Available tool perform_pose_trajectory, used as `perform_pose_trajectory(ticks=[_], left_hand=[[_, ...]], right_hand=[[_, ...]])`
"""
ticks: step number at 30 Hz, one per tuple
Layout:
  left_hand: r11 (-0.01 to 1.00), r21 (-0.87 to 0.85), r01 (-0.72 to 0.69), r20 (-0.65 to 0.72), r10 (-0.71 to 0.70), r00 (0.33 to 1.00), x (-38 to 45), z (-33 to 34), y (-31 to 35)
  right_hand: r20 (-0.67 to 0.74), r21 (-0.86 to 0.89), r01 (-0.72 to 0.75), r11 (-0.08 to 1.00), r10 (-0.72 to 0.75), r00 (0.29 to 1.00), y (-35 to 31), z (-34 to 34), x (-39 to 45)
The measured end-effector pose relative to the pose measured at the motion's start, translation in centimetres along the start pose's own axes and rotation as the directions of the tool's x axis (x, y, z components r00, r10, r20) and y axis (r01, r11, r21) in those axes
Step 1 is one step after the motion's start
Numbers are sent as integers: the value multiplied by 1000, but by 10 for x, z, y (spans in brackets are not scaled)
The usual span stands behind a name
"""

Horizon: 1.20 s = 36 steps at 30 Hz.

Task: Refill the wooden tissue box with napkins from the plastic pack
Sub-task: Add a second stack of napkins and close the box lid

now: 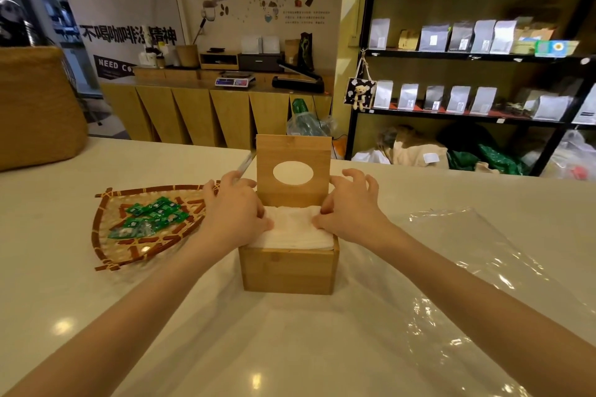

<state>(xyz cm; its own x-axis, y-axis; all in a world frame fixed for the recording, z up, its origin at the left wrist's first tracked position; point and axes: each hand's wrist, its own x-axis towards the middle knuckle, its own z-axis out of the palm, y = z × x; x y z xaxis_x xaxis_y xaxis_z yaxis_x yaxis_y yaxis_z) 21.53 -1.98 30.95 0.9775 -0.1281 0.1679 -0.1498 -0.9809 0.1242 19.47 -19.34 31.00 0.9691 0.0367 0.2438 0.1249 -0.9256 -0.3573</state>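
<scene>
Clear plastic wrap (467, 284) lies crinkled and apparently empty on the pale counter (64, 284), closest to the viewer and spreading to the right. Beyond it stands the wooden tissue box (288, 271), its lid (293, 171) with an oval hole tipped upright at the back. A stack of white napkins (295, 232) sits in the box, rising slightly above its rim. The left hand (233, 213) and right hand (350, 206) rest on the stack from either side, fingers (261, 222) curled and pressing down on the paper, pinching it at the edges. The napkins look soft, light and easily creased, so they are best held by the stack's sides and pushed flat evenly. A woven tray (109, 222) of green packets (151, 216) lies left of the box. On the wall behind, a sign reads "NEED CO…", with large Chinese characters above it.
</scene>
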Motion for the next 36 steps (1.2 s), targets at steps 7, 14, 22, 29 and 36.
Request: perform_pose_trajectory(ticks=[7, 14, 22, 29, 36], left_hand=[[978, 207, 20, -79, -4, 997, -2, 4, 9], [968, 251, 12, -142, 25, 990, -8, 0, 12], [987, 140, -75, 427, 8, 904, 3, -23, -9], [950, 284, -131, 383, 12, 924, 3, -16, 5], [928, 343, -145, 464, -33, 885, 6, -14, 11]], right_hand=[[-25, -284, -14, 959, 7, 1000, -11, 3, -3], [-132, -428, 1, 904, -63, 989, -19, -1, -11], [457, -161, -14, 987, 87, 885, -11, -27, -5], [504, -352, 22, 936, 170, 847, -24, -18, 1], [493, -420, 47, 906, 184, 850, -21, -13, 4]])
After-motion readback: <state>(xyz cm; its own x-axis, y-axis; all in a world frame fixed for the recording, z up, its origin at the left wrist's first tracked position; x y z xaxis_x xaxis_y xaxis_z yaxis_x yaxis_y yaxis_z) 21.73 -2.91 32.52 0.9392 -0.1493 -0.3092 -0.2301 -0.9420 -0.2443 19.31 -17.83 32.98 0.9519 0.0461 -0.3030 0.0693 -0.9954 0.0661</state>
